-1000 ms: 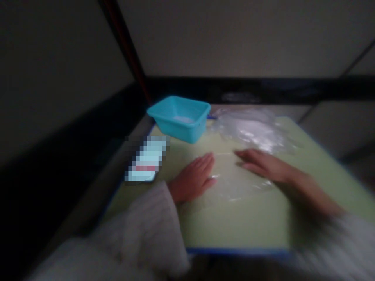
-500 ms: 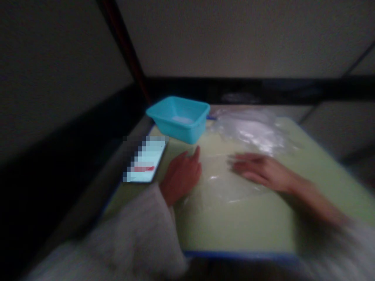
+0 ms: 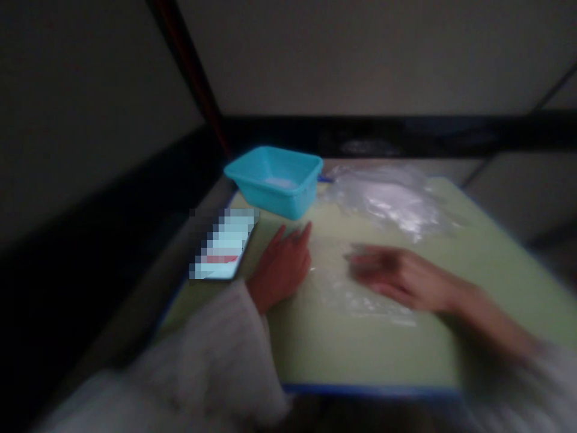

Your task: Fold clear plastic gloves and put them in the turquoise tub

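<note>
left hand (image 3: 282,267) splayed | right hand (image 3: 394,275) flattish, seemingly on clear plastic (image 3: 337,287)

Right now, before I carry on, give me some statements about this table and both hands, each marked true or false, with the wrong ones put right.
1. The blue basin stands beyond the left hand. True.
2. The lit device lies right of the right hand. False: it lies left of the left hand.
3. A heap of clear plastic lies beyond the right hand. True.
4. The right hand is inside the basin. False: it is at the thin clear sheet on the table.
5. The left sleeve is pale. True.
</note>
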The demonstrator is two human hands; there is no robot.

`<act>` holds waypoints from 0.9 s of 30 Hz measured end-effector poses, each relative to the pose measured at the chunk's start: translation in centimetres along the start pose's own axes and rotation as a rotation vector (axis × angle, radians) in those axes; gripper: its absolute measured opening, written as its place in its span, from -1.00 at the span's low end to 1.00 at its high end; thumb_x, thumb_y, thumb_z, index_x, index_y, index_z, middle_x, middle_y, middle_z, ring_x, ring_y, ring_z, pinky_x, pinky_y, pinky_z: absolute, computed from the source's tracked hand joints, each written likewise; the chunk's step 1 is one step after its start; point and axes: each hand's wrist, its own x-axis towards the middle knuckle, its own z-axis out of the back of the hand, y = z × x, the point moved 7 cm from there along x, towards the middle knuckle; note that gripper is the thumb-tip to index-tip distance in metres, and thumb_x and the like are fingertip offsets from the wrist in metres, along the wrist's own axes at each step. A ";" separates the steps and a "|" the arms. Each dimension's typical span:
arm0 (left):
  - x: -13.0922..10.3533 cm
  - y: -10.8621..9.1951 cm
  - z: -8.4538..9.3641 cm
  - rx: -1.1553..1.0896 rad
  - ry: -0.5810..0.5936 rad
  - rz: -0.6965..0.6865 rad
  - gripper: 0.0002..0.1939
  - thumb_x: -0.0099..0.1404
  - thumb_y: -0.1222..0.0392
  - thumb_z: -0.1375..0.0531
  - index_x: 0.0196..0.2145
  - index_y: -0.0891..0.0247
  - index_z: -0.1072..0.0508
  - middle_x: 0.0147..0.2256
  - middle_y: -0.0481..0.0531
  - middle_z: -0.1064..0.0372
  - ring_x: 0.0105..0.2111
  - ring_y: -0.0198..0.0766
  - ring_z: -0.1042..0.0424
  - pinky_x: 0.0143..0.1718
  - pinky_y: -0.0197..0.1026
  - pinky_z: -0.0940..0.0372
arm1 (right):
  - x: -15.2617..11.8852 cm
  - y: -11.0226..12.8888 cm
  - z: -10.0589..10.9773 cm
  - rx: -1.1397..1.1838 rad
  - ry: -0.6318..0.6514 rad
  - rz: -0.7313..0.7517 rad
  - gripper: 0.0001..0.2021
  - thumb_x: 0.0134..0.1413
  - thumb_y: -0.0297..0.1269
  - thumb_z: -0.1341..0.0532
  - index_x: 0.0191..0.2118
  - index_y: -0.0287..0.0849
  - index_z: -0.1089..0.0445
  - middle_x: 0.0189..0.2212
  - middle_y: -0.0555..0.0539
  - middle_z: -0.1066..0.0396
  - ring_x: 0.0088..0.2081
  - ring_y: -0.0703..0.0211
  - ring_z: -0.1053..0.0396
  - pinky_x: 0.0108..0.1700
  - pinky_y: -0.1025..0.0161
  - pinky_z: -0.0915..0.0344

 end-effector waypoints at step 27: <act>-2.0 -10.1 3.3 -0.427 0.091 -0.477 -0.67 0.34 0.19 0.01 0.01 0.35 -0.30 -0.04 0.14 -0.38 -0.09 -0.14 -0.30 -0.03 -0.10 -0.19 | -0.5 -3.7 1.6 0.217 -0.390 -0.273 -0.71 0.31 -0.17 0.06 -0.01 -0.09 -0.31 -0.04 -0.10 -0.41 -0.02 0.06 -0.37 0.02 0.08 -0.31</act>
